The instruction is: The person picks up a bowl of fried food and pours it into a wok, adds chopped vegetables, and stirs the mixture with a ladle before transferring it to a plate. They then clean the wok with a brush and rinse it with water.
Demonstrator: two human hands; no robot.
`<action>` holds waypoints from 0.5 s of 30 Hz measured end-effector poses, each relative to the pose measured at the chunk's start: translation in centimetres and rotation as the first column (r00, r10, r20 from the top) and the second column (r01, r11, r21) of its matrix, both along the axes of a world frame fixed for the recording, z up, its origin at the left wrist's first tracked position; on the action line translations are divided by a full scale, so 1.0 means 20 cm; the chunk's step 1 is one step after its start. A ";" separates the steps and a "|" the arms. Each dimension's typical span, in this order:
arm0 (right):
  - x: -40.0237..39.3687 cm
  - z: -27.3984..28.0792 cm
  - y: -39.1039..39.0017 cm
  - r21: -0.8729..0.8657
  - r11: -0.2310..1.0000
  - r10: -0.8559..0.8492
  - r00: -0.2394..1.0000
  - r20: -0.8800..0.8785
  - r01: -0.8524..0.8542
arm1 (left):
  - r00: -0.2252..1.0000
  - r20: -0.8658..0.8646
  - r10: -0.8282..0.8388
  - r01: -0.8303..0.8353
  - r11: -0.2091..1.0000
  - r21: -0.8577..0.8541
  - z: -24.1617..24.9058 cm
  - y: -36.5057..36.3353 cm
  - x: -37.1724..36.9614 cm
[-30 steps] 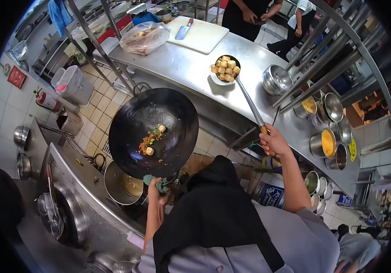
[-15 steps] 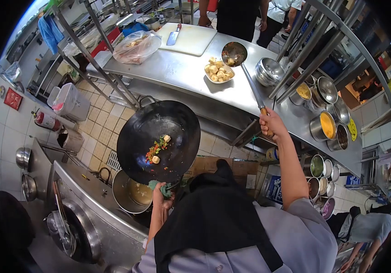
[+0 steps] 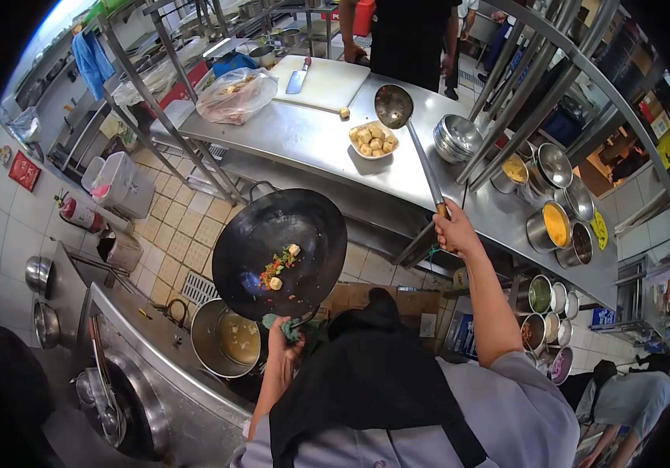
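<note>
My left hand (image 3: 283,337) grips the near handle of a black wok (image 3: 315,234) through a green cloth (image 3: 271,320). The wok is tilted; chopped red and green bits (image 3: 280,267) and a couple of pale golden cubes lie in it. My right hand (image 3: 456,228) is closed round the wooden handle of a long ladle (image 3: 422,160). The ladle's bowl, with small bits stuck inside, is above the steel table (image 3: 304,129), just behind a white dish (image 3: 369,154) heaped with golden cubes (image 3: 374,140). One loose cube (image 3: 344,112) sits on the table left of the dish.
On the table are a cutting board (image 3: 335,76) with a cleaver (image 3: 297,81), a plastic bag of food (image 3: 235,97) and stacked metal bowls (image 3: 457,138). A pot of liquid (image 3: 204,331) stands below the wok. A person (image 3: 413,43) stands across the table.
The ladle has moved slightly left, and its bowl now shows only small bits. A loose cube now lies on the table by the cutting board. The wok sits slightly lower and further right in view.
</note>
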State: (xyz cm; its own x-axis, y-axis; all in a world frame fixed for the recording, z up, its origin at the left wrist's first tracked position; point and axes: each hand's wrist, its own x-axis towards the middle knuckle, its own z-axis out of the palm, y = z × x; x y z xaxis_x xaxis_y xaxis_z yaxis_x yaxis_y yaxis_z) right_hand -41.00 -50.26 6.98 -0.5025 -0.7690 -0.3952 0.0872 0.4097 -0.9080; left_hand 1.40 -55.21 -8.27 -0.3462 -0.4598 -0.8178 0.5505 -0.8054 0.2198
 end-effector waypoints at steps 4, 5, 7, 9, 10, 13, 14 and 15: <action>0.09 0.13 0.08 -0.117 0.993 0.014 0.974 0.225 0.012 | 0.996 -0.088 0.019 -0.026 0.997 -0.072 -0.14 -0.04 -0.03; 0.14 0.15 0.12 -0.187 0.982 0.061 0.917 0.394 0.015 | 0.999 -0.027 0.043 -0.045 0.996 -0.078 -0.12 -0.04 -0.04; 0.24 0.16 0.19 -0.258 0.966 0.182 0.794 0.579 -0.033 | 0.998 0.012 0.067 -0.066 0.997 -0.044 -0.12 -0.05 -0.05; 0.34 0.09 0.25 -0.254 0.960 0.263 0.686 0.678 -0.117 | 1.000 0.007 -0.002 0.002 1.000 -0.018 -0.10 -0.05 -0.04; 0.39 0.09 0.25 -0.177 0.963 0.268 0.741 0.616 -0.202 | 0.999 0.052 0.015 -0.013 0.999 -0.031 -0.05 -0.03 -0.05; 0.45 0.07 0.15 0.047 0.904 0.390 0.863 0.322 -0.426 | 0.994 0.101 0.044 -0.039 0.998 -0.051 -0.03 -0.02 -0.06; 0.46 0.07 0.10 0.205 0.833 0.507 0.858 0.085 -0.513 | 0.994 0.104 0.045 -0.038 0.997 -0.068 -0.04 -0.01 -0.06; 0.48 -0.03 0.08 0.215 0.824 0.517 0.851 0.097 -0.525 | 0.992 0.109 0.056 -0.051 0.997 -0.053 -0.01 0.01 -0.06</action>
State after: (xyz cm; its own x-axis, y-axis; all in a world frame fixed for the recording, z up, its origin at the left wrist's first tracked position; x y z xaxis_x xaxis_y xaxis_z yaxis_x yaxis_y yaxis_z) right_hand -31.32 -48.66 6.47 -0.0362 -0.8006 -0.5981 -0.1695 0.5948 -0.7858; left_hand 0.14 -55.11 -8.52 -0.2288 -0.5166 -0.8251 0.5627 -0.7618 0.3209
